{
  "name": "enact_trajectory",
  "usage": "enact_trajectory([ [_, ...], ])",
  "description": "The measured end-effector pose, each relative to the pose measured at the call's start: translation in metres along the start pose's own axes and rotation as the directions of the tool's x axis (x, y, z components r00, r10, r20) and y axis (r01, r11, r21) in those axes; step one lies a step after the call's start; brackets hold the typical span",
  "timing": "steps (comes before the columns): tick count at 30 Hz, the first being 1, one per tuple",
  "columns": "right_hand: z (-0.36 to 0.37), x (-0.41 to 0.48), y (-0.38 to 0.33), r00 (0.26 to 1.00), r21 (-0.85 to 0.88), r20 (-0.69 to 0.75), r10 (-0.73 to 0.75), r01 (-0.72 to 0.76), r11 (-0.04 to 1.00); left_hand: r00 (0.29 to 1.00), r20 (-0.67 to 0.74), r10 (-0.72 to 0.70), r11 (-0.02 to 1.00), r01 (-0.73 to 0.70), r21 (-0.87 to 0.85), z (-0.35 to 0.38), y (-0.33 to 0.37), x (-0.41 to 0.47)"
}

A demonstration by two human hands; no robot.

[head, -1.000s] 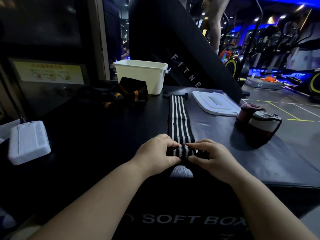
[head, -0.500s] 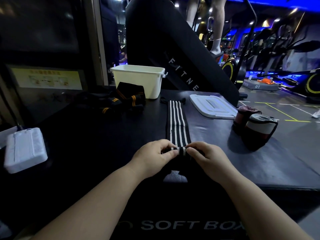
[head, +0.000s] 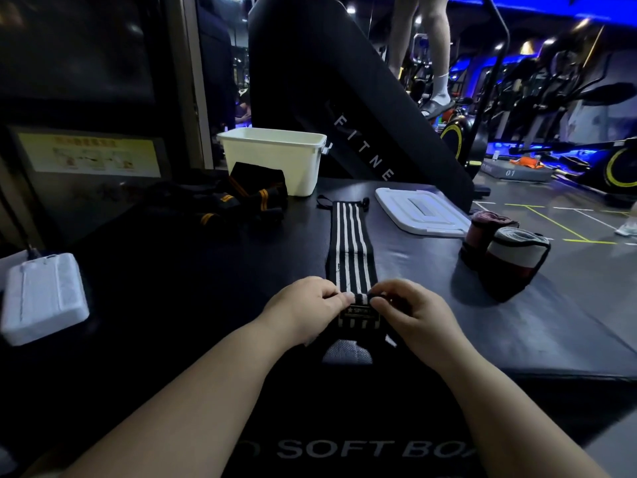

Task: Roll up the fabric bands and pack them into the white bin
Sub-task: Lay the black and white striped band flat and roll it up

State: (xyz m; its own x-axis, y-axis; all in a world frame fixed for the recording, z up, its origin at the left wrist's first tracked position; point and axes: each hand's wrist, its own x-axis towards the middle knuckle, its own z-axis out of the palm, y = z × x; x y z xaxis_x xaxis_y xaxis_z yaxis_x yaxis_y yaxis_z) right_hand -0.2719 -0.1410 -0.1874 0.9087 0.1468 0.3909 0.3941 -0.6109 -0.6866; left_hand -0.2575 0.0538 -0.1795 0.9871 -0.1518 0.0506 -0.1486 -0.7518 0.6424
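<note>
A black fabric band with white stripes lies stretched out along the black soft box, running away from me. Its near end is folded over into a small roll with a label showing. My left hand pinches that roll from the left and my right hand pinches it from the right. The white bin stands at the far edge, its inside hidden. Its white lid lies flat to the right. A pile of black bands with orange stripes sits just left of the bin.
Two rolled bands, dark red and white, stand at the right edge of the box. A white block rests at the far left. A black sloped gym machine rises behind the bin; a person's legs stand on it.
The roll at the band's near end has turned further, and a label now shows on it. Both hands stayed at the roll, shifting slightly forward.
</note>
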Motion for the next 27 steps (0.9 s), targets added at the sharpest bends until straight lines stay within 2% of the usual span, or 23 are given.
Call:
enact_trajectory([
  [3,-0.002,0.001,0.000,0.999,0.013,0.019,0.026,-0.026,1.000,1.000,-0.012,-0.028,0.999,0.029,0.043,0.002,0.003,-0.003],
  [6,0.000,0.005,0.001,0.998,-0.037,0.029,0.061,-0.060,0.998,0.990,-0.137,-0.019,1.000,0.020,0.005,0.007,0.004,-0.008],
  [9,0.003,0.009,0.003,0.996,-0.090,0.008,0.094,-0.093,0.992,0.969,-0.243,0.048,0.993,-0.073,-0.095,0.013,-0.001,-0.010],
  [13,0.003,0.013,0.003,0.993,-0.149,-0.007,0.114,-0.114,0.982,0.916,-0.362,0.174,0.969,-0.225,-0.106,0.018,-0.006,-0.009],
  [16,0.003,0.016,0.001,0.991,-0.159,-0.003,0.136,-0.135,0.978,0.914,-0.337,0.226,0.949,-0.285,-0.137,0.017,-0.007,-0.008],
  [20,0.006,0.014,0.001,0.992,-0.120,-0.068,0.106,-0.114,0.986,0.940,-0.297,0.170,0.951,-0.235,-0.200,0.016,-0.009,-0.007],
  [23,0.003,0.012,0.004,0.994,-0.025,-0.087,0.065,-0.067,0.997,0.952,-0.266,0.152,0.972,-0.192,-0.133,0.014,-0.008,-0.008],
  [27,0.001,0.009,0.006,0.998,-0.037,-0.064,0.024,-0.026,0.999,0.974,-0.173,0.148,0.985,-0.161,-0.061,0.010,-0.005,-0.012],
])
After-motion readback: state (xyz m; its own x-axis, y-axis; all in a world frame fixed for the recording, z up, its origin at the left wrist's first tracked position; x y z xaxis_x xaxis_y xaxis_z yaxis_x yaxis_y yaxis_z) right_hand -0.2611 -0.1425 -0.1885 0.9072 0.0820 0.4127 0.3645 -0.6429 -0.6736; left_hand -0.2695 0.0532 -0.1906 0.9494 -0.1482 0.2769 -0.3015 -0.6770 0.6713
